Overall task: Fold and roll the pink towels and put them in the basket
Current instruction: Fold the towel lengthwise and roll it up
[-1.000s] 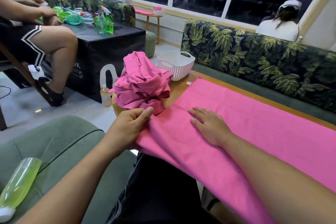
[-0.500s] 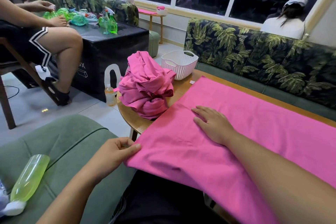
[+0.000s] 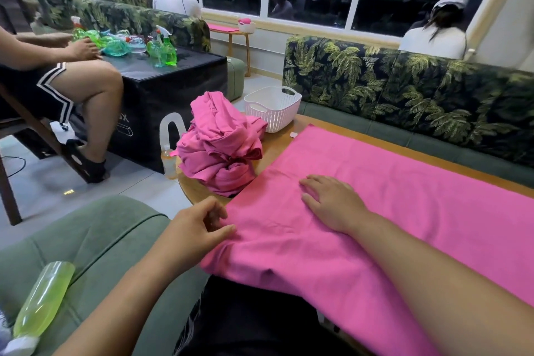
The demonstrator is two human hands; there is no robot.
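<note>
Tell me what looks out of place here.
A green bottle lies on its side on the sofa. The towel pile is a crumpled heap at the table end, and the spread towel overhangs the near edge.

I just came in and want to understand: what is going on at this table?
A person has a pink towel spread flat on the table. The right hand presses on it; the left hand is at its left edge, grip unclear. A pile of crumpled towels sits beside the basket, which looks empty. Nothing is rolled yet.
</note>
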